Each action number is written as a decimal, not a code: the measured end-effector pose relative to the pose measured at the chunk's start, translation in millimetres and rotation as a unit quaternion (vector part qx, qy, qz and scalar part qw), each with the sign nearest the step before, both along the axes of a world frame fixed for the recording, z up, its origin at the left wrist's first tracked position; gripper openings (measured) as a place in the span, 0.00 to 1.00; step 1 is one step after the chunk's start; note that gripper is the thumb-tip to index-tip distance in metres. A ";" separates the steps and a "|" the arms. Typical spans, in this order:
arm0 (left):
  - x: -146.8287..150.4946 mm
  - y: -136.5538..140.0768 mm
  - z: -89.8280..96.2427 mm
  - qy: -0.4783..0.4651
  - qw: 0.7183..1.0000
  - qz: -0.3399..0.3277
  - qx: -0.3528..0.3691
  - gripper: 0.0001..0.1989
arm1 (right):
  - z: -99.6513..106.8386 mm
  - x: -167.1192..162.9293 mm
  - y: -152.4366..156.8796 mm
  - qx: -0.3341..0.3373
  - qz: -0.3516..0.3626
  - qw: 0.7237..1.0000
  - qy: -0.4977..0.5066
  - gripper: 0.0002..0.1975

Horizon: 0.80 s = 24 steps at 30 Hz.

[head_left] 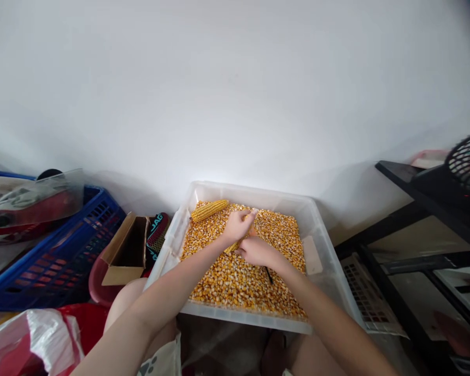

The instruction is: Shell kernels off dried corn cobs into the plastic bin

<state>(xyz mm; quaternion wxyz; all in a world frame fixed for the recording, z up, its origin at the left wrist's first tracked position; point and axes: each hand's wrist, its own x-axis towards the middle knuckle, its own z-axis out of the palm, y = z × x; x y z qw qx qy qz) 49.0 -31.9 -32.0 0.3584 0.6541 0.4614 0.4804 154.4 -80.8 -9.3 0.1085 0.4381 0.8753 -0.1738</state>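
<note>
Both of my hands are over a translucent plastic tub [327, 245] that holds loose corn kernels [235, 284]. My left hand [238, 225] is closed around an ear of corn [232, 247], and part of the ear shows below its fingers. Against the same ear presses my right hand [258, 251], its fingers curled. A thin black rod [268, 274] sticks out under the right wrist; whether the hand grips it is hidden. Another whole ear of corn [209, 210] rests on the kernels at the tub's back left corner.
Left of the tub are an open cardboard box [127, 250], a pink basin [97, 279] and a loaded blue basket [62, 250]. A black metal frame [419, 230] stands on the right, with a white basket [362, 287] beside it. A white wall [235, 104] rises behind.
</note>
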 end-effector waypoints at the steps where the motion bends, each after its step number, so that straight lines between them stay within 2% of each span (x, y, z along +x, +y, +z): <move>1: 3.0 -2.8 0.7 0.028 0.999 -0.016 0.018 0.24 | 0.8 0.7 0.5 -0.001 0.002 1.000 -0.001 0.17; 3: 3.5 -1.8 0.4 0.027 0.999 -0.016 0.012 0.24 | 3.2 1.7 0.6 -0.003 -0.001 1.000 -0.004 0.17; 6: -10.1 14.6 -4.1 -0.106 0.990 0.041 -0.084 0.23 | 8.5 1.9 -1.0 -0.009 -0.010 1.000 -0.015 0.16; 9: -31.7 34.6 -10.9 -0.250 0.946 0.123 -0.166 0.21 | 12.7 0.8 -3.2 -0.006 -0.032 0.999 -0.036 0.17; 13: -49.9 44.9 -15.9 -0.353 0.892 0.184 -0.213 0.17 | 13.5 -0.4 -4.7 0.000 -0.055 0.998 -0.041 0.19; 16: -51.7 44.0 -16.3 -0.385 0.874 0.192 -0.228 0.16 | 12.8 -0.5 -4.7 0.002 -0.060 0.997 -0.039 0.20; 24: -51.9 48.7 -21.8 -0.413 0.860 0.190 -0.232 0.14 | 14.2 -2.9 -8.6 0.017 -0.053 0.997 -0.054 0.20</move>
